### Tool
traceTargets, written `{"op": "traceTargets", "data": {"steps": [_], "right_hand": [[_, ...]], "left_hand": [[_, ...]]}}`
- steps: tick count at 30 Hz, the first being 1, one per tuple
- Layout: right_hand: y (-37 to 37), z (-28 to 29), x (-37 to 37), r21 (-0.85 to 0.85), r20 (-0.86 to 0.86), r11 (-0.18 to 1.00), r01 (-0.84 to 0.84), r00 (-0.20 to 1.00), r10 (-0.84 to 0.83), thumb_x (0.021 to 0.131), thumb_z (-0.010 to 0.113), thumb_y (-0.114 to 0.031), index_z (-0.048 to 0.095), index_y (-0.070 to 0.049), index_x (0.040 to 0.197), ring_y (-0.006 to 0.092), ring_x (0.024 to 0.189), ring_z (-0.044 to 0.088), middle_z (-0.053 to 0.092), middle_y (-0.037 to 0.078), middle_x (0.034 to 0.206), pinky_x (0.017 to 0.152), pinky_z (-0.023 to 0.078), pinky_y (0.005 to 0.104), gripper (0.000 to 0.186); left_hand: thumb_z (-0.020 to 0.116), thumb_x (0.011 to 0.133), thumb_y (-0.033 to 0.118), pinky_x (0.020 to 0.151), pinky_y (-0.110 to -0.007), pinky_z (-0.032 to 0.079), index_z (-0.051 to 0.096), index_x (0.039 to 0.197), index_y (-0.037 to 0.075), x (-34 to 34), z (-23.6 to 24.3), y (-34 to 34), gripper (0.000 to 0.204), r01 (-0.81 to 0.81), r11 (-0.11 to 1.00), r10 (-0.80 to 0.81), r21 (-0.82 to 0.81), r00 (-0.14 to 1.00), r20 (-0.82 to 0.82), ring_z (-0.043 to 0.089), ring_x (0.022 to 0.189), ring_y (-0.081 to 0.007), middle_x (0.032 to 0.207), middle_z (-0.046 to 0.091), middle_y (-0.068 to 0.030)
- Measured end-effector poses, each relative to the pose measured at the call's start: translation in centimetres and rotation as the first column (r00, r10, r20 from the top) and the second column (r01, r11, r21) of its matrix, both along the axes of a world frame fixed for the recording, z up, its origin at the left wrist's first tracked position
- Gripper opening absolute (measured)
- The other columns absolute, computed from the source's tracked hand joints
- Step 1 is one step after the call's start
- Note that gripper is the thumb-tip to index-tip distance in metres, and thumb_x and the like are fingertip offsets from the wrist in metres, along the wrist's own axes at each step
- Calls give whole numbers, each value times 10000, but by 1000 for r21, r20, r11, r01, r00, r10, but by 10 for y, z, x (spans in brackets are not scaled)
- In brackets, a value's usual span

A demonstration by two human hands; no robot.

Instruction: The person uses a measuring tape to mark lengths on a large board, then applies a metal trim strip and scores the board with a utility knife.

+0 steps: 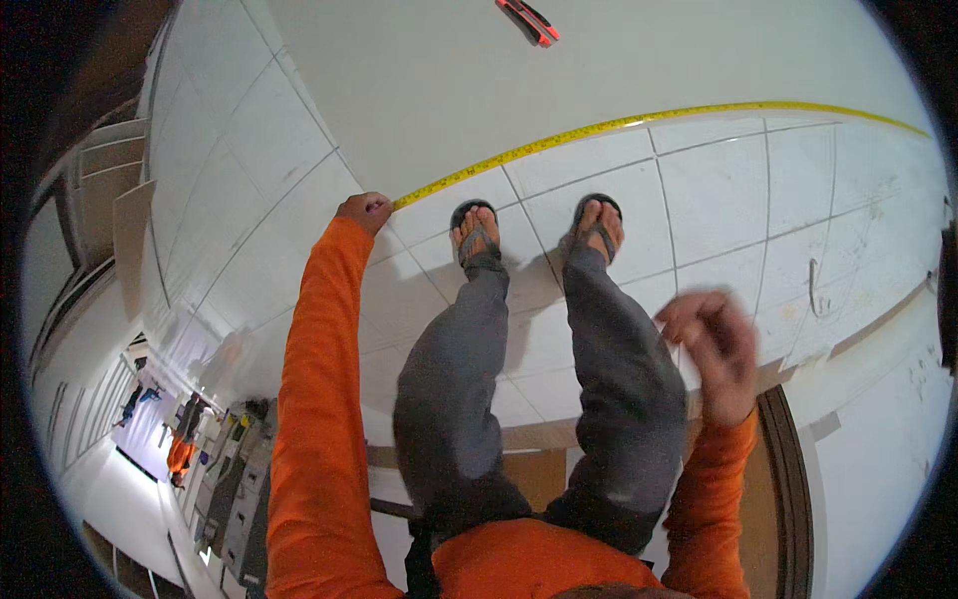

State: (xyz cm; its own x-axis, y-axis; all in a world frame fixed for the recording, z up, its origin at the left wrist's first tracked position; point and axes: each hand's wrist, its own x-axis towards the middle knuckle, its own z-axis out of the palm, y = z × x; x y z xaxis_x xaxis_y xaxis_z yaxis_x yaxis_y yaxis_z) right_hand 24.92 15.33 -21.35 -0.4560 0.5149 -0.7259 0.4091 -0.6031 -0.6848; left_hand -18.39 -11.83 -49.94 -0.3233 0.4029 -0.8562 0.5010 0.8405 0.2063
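The left hand (366, 211) pinches the yellow tape (599, 128) at its end — fingers closed; the right hand (714, 349) — blurred, half-curled — looks empty.

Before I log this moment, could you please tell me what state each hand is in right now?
Left hand: closed on the left end of the yellow measuring tape.
Right hand: blurred, open with fingers loosely curled, holding nothing visible.

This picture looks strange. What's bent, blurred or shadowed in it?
Head view: the yellow tape measure and floor tiles look curved, likely from the fisheye lens; the right hand is smeared, the left hand clearer; soft shadows lie beside the legs; the corners go black.
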Motion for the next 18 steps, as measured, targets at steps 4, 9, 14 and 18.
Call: {"op": "traceTargets", "data": {"steps": [4, 9, 14, 18], "right_hand": [[62, -132, -23, 363, 121, 931, -41, 993, -3, 1004, 638, -173, 656, -7, 1100, 94, 808, 611, 714, 53, 951, 726, 478, 245, 193], [123, -279, -55, 586, 176, 776, -235, 971, 161, 984, 654, -172, 680, -7, 1088, 119, 837, 658, 722, 63, 927, 787, 540, 281, 197], [115, -361, -112, 724, 359, 425, -543, 823, 439, 863, 727, -202, 703, -88, 962, 313, 859, 701, 732, 105, 903, 781, 558, 413, 153], [94, -399, -128, 742, 491, 207, -637, 728, 479, 811, 778, -362, 698, -118, 910, 318, 881, 660, 711, 87, 889, 813, 526, 438, 275]], "left_hand": [[656, 860, 359, 753, -362, 553, 774, 992, 151, -13, -55, 3, 274, -31, 1000, 31, 0, 1000, -2, 688, 791, -218, 839, 734, -62], [637, 861, 331, 819, -380, 562, 772, 994, 164, 1, -87, 29, 252, 58, 989, -65, 132, 997, 45, 723, 889, -264, 923, 757, -106], [629, 872, 342, 798, -395, 556, 750, 966, 136, 16, -107, 40, 256, 199, 975, -206, 103, 976, 64, 717, 880, -279, 931, 748, -124], [604, 864, 362, 807, -413, 556, 755, 960, 158, 42, -114, 37, 271, 186, 972, -211, 143, 959, 188, 708, 901, -329, 952, 747, -125]]}}
